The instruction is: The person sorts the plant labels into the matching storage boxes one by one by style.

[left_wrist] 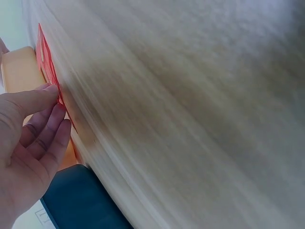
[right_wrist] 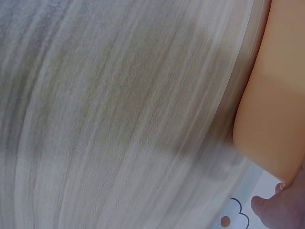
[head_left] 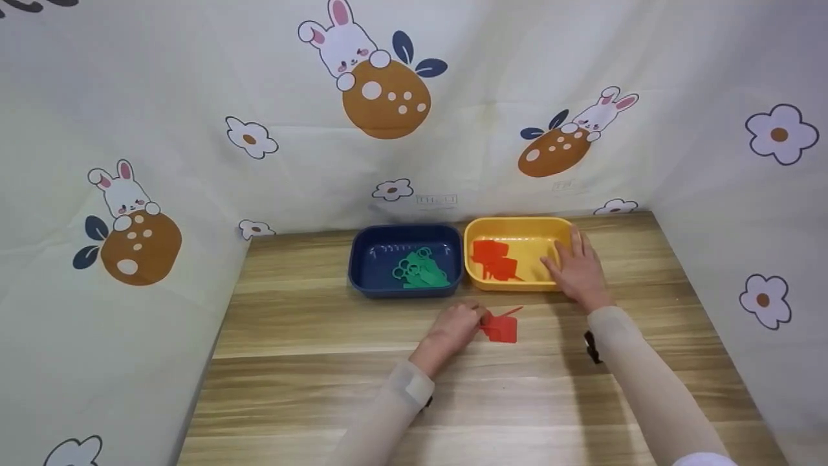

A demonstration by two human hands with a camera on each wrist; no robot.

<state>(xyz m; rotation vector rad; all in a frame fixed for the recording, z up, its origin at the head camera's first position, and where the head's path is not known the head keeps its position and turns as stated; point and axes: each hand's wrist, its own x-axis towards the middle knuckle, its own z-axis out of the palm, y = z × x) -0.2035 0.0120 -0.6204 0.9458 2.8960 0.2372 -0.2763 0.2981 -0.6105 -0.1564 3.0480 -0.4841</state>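
Observation:
My left hand (head_left: 458,323) pinches a flat red plastic tag (head_left: 502,329) with a thin tail, low over the table in front of the trays. In the left wrist view, thumb and fingertips hold the red tag (left_wrist: 46,57) near one end. My right hand (head_left: 581,268) holds the right wall of a yellow tray (head_left: 524,222), with some fingers inside and others outside the rim. Several red tags (head_left: 498,260) lie in that tray's left part. In the right wrist view, fingertips (right_wrist: 261,204) show beyond the tray's end.
A navy blue tray (head_left: 362,259) stands against the yellow tray's left side. Several green tags (head_left: 424,270) with ring ends lie in it. Patterned cloth (head_left: 479,149) encloses the back and sides of the wooden table (head_left: 291,362).

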